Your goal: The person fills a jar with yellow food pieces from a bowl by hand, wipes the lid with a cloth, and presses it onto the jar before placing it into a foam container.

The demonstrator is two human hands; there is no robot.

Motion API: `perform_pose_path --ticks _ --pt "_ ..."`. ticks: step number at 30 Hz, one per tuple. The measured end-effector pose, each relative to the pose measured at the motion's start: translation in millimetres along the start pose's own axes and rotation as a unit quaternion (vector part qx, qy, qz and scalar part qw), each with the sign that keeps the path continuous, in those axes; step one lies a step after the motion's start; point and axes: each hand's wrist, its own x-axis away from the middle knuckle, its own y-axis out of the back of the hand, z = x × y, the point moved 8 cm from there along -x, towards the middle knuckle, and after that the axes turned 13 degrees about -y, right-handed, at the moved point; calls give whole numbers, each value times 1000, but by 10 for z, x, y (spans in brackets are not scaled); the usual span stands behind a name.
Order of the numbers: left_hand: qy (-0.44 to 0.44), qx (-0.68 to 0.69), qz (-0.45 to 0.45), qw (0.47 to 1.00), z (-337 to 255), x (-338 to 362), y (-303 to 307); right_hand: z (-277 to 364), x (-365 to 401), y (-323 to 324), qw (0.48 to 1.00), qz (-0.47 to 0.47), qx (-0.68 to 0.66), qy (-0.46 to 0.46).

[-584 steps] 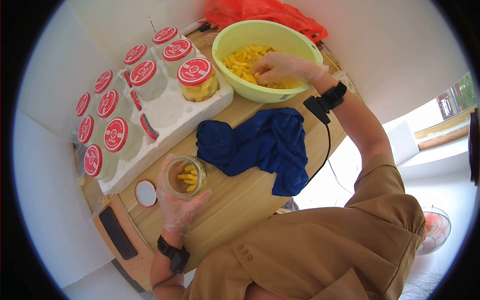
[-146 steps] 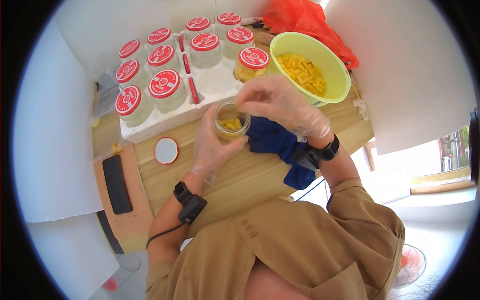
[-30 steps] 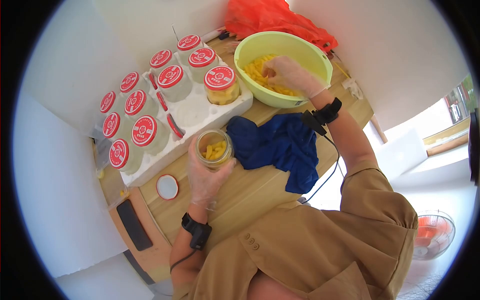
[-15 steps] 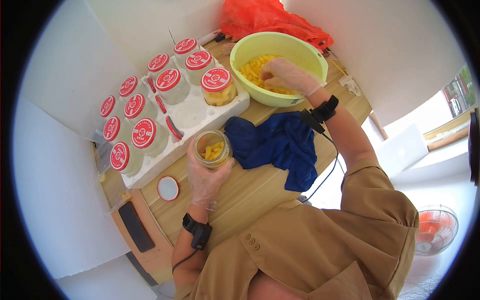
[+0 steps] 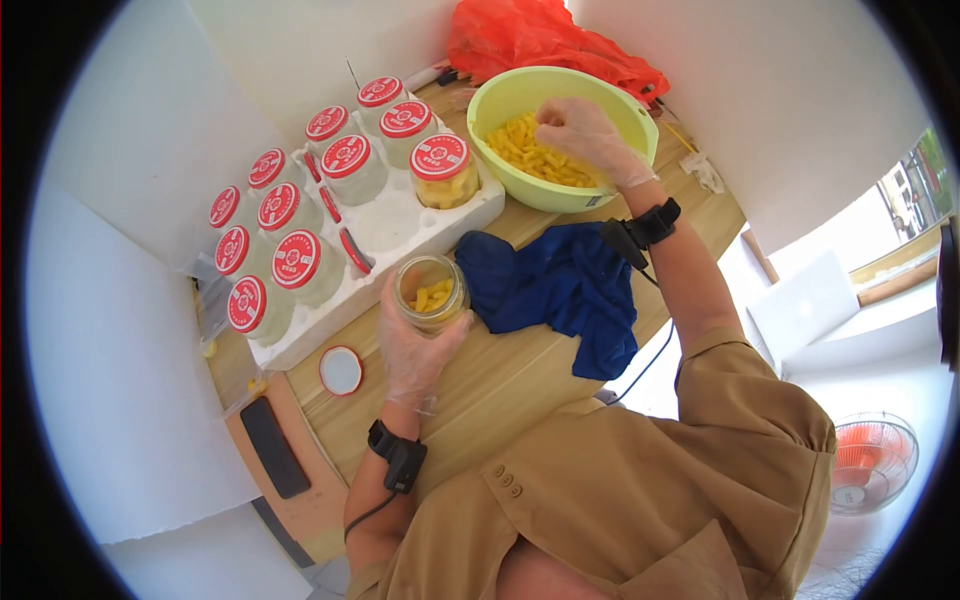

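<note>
My left hand (image 5: 418, 358), in a clear plastic glove, is wrapped round an open glass jar (image 5: 416, 276) with some yellow pieces (image 5: 432, 297) in its bottom. The jar tilts towards me. Over the light green bowl (image 5: 632, 118), my gloved right hand (image 5: 583, 132) has its fingers curled together, just above a heap of yellow cut pieces (image 5: 520, 148). What those fingers hold, if anything, is hidden. A jar lid (image 5: 341, 371) lies inner side up, left of my left hand. Beside the jar is a crumpled dark blue cloth (image 5: 555, 285).
A white foam tray (image 5: 385, 238) holds several glass jars with red lids; one lidded jar (image 5: 446, 190) contains yellow pieces. Behind the bowl lies a red plastic bag (image 5: 545, 40). A black phone (image 5: 274, 448) rests at the table's left. Cables run from the wrist devices.
My right hand has lifted slightly from the yellow pieces and its fingers are curled tighter. My left hand still holds the jar. The whole view has shifted a little.
</note>
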Motion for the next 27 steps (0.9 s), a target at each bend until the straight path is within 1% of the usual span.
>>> perform_pose_path --ticks 3,6,9,15,18,21,22,24,27 --pt "-1 -2 0 1000 -9 -6 1 -75 -56 11 999 -12 -32 -18" --pt "-6 -13 1 1000 -27 -13 3 -99 -78 31 1000 -16 -13 -18" --pt "-16 -18 -9 1000 -76 -18 8 -119 -105 8 999 -31 17 11" --pt "-17 14 -19 1000 -96 -25 -4 -88 -118 -60 999 -4 37 39" --pt "-19 14 -22 999 -84 -20 -5 -72 -98 -118 994 -16 -21 102" --pt "-22 -3 -17 1000 -107 -27 2 -259 -114 -236 988 -6 64 143" --pt "-22 -10 -14 1000 -116 -30 5 -340 -157 -311 984 16 132 115" --pt "-16 -25 -3 1000 -3 -23 11 -461 -203 -417 961 58 265 58" --pt "-17 -37 3 999 40 -15 13 -411 -163 -392 957 101 271 35"
